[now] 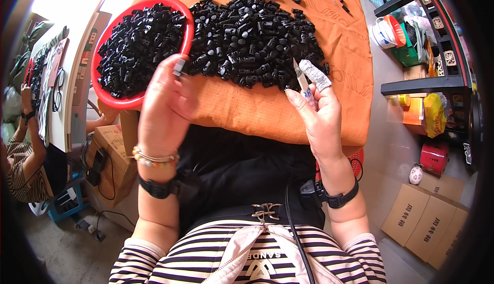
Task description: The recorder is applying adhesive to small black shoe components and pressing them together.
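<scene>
Over the orange cloth, my left hand [165,104] pinches one small black plastic piece [178,67] at the red bowl's [135,101] rim. My right hand [318,110] grips a thin blade [300,77] upright, well apart to the right; the loose pile [252,42] lies between and beyond both.

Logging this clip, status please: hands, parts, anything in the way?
Left hand pinching small black plastic part by red basin. Right hand holding thin white blade, fingertip wrapped. Loose black parts pile on orange cloth; nothing blocking.
</scene>
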Tool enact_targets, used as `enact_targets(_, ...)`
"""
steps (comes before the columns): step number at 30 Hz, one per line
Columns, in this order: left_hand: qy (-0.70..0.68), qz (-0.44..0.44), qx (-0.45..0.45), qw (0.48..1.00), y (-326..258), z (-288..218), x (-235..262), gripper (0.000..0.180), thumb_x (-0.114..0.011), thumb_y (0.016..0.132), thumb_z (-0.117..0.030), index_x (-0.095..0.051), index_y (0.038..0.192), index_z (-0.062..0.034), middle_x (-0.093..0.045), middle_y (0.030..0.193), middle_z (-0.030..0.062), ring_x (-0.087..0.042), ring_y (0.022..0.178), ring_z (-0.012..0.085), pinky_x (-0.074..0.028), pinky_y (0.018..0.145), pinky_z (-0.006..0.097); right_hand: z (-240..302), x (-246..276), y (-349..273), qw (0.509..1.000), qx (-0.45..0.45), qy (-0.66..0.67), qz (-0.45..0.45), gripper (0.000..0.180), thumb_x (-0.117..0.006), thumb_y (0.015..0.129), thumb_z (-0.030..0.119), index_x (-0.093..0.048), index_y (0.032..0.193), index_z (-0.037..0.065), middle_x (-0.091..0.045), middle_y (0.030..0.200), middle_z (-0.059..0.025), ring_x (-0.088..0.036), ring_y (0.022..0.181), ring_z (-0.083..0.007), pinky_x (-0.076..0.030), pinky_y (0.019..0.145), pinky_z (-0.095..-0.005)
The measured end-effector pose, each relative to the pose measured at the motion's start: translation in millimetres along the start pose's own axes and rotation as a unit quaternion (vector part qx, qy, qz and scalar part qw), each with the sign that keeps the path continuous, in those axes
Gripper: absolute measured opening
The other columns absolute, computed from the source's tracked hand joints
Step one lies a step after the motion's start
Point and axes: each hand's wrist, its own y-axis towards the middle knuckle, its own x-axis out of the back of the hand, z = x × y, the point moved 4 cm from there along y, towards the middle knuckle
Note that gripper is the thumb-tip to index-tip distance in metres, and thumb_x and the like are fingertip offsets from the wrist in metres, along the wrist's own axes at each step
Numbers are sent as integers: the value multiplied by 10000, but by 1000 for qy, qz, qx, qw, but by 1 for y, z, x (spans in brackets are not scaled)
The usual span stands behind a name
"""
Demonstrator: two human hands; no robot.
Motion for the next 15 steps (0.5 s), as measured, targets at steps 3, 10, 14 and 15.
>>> enact_targets(3, 3, -16, -84, 996, 16, -38, 21, 312, -473, 948, -209, -448, 1219, -58, -537, 799, 4, -485, 663, 56, -416, 568, 179, -12, 5, -1, 1000, 5, -20, -7, 466, -672, 793, 39, -498, 1225, 22, -461, 738, 52, -381, 616, -12, -358, 555, -158)
enact_targets(10, 107, -32, -156, 981, 19, -68, 27, 497, -431, 948, -145, -215, 1385, -47, -518, 1205, 239, -607, 869, 180, -505, 750, 265, -17, -7, 1, 994, 49, -94, -10, 460, -654, 782, 11, -517, 1220, 39, -583, 837, -38, -517, 693, -77, -446, 624, -224)
enact_targets(14, 138, -44, -110, 983, 9, -39, 16, 564, -426, 926, -81, -147, 1417, -64, -544, 1165, 227, -615, 835, 191, -511, 733, 287, -8, -20, 15, 971, 155, -183, -10, 433, -638, 786, -14, -535, 1202, 48, -607, 892, -73, -586, 766, -127, -484, 683, -256)
enact_targets(15, 148, -54, -101, 982, 7, -32, 12, 516, -434, 927, -85, -217, 1394, -47, -580, 1088, 185, -607, 804, 171, -507, 709, 268, -5, -25, 17, 951, 198, -239, -5, 436, -637, 798, -22, -529, 1214, 52, -594, 892, -40, -557, 764, -76, -474, 678, -225)
